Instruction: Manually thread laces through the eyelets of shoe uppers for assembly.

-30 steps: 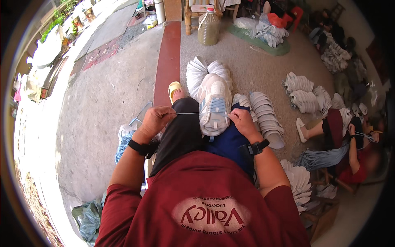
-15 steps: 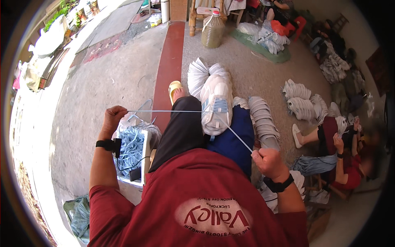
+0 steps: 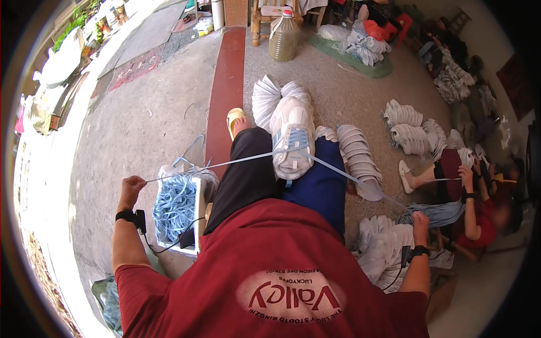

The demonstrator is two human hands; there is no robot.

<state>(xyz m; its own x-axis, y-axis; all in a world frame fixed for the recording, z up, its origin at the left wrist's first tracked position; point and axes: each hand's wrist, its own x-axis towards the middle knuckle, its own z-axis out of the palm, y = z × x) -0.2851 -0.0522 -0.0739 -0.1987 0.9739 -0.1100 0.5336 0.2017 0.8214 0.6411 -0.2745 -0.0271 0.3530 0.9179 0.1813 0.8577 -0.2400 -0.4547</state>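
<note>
A white and grey shoe upper (image 3: 291, 121) with light blue lacing rests between my knees. From its lacing, one light blue shoelace end (image 3: 225, 162) runs across my left thigh to my left hand (image 3: 132, 186), whose fingers are pinched on its tip. The other end stretches over my right thigh to my right hand (image 3: 420, 224), closed around it out to the right. Both ends look nearly straight. Below my left hand stands a white crate (image 3: 198, 217) filled with loose blue laces (image 3: 173, 204).
A row of nested shoe uppers (image 3: 359, 163) lies beside my right leg, with more uppers (image 3: 380, 248) near my right forearm. A co-worker (image 3: 476, 214) sits at the right, by a blue lace bundle (image 3: 437, 214). A large plastic jug (image 3: 283, 38) stands ahead.
My hands have moved farther apart, the left outward and slightly down, the right well out to the right. Longer lengths of shoelace now stretch from the shoe upper on both sides.
</note>
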